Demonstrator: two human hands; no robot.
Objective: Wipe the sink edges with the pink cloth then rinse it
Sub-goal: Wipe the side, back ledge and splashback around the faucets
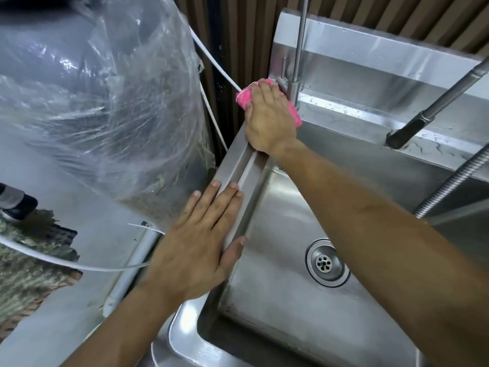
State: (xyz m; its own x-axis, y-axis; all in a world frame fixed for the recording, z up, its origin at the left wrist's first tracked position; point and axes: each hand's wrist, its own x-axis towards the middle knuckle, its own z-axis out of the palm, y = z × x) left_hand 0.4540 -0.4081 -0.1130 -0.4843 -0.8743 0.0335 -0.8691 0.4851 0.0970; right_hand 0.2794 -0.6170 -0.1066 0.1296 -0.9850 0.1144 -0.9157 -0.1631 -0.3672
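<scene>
A person's two bare forearms reach over a brushed stainless steel sink, seen from above. The basin is rectangular with smooth, dull-shining walls and a round ribbed drain in its floor, pierced by small holes.

The right hand lies at the far left corner of the sink, palm down on the pink cloth. The cloth is bunched and nubby, like terry, and shows on both sides of the hand. The fingers lie fairly straight over it and press it onto the steel rim, just beside the base of a thin upright metal tap pipe. Whether the thumb curls under the cloth cannot be told.

The left hand lies flat on the sink's left edge, a raised, folded steel strip that runs from near to far. Its fingers are straight and spread, holding nothing, and the thumb lies along the inner side of the strip.

Behind the basin a steel backsplash rises, beaded with water drops. At the right, a dark-tipped spray head on a metal arm hangs over the basin, and a ribbed, flexible metal hose runs below it.

Left of the sink stands a large crinkled clear plastic bag, glossy and wrinkled. A thin white tube runs past it, against a wall of dark vertical slats. The floor on the left is smooth and grey.
</scene>
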